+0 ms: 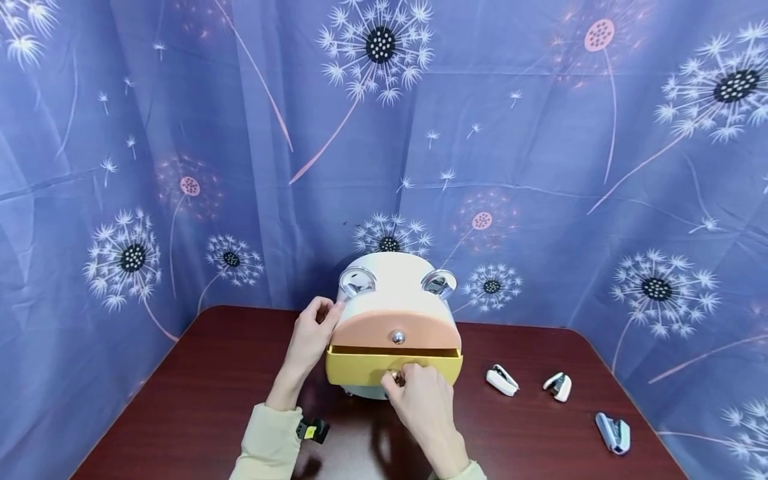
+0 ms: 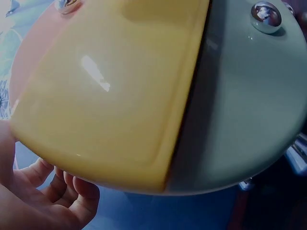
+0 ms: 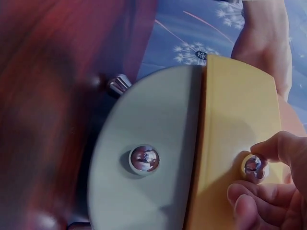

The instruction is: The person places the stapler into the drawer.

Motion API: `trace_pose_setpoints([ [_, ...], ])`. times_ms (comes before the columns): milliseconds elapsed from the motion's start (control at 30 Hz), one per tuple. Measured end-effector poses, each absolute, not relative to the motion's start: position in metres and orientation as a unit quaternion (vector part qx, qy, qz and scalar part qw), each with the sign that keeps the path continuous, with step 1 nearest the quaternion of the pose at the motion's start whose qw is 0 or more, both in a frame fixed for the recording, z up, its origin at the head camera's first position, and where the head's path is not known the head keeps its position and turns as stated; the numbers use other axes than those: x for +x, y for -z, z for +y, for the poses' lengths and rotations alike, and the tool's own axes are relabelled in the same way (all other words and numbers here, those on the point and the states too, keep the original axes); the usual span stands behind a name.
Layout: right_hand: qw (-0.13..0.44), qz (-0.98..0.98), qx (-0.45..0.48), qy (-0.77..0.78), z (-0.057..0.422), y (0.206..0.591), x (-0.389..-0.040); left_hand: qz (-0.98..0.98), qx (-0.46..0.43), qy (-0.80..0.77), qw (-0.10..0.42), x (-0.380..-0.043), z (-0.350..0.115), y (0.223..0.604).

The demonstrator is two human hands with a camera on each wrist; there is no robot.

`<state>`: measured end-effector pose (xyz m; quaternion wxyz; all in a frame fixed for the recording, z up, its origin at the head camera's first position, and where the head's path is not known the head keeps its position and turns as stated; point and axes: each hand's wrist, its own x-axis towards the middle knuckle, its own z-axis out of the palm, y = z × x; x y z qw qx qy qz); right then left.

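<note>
A small rounded white cabinet [image 1: 396,280] with two round chrome pieces on top stands at the table's back. Its yellow middle drawer [image 1: 366,368] juts out from the front, its top edge showing a narrow gap. My right hand [image 1: 423,400] pinches the drawer's round metal knob [image 3: 255,167] between thumb and fingers. Against the cabinet's left side rests my left hand [image 1: 312,337], fingers loosely bent near the yellow drawer's end in the left wrist view. Above is a peach drawer [image 1: 360,328], below it a grey-green drawer [image 3: 144,201] with its own knob [image 3: 145,159]; both sit flush.
On the dark red wooden table [image 1: 228,373], right of the cabinet, lie a white stapler [image 1: 502,380], a smaller white-and-black stapler [image 1: 559,387] and a blue-grey stapler [image 1: 613,433]. A blue dandelion-print curtain [image 1: 288,220] hangs behind and along both sides.
</note>
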<state>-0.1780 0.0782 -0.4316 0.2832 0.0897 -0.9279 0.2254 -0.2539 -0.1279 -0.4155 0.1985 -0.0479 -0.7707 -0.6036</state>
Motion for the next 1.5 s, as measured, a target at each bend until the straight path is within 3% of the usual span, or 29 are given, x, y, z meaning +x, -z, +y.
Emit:
trace_pose_setpoints([
  [167, 0.306, -0.925, 0.105, -0.199, 0.08, 0.433, -0.164, -0.772, -0.034, 0.607, 0.184, -0.251, -0.127, 0.415],
  [467, 0.337, -0.92, 0.134, -0.151, 0.083, 0.43, -0.147, -0.772, -0.06, 0.595, 0.213, -0.253, -0.129, 0.416],
  [933, 0.301, -0.938, 0.125, -0.119, 0.085, 0.428, -0.117, -0.778, -0.06, 0.588, 0.214, -0.252, -0.128, 0.416],
  [1500, 0.319, -0.934, 0.122, -0.105, 0.086, 0.428, -0.11, -0.775, -0.091, 0.594, 0.195, -0.255, -0.133, 0.415],
])
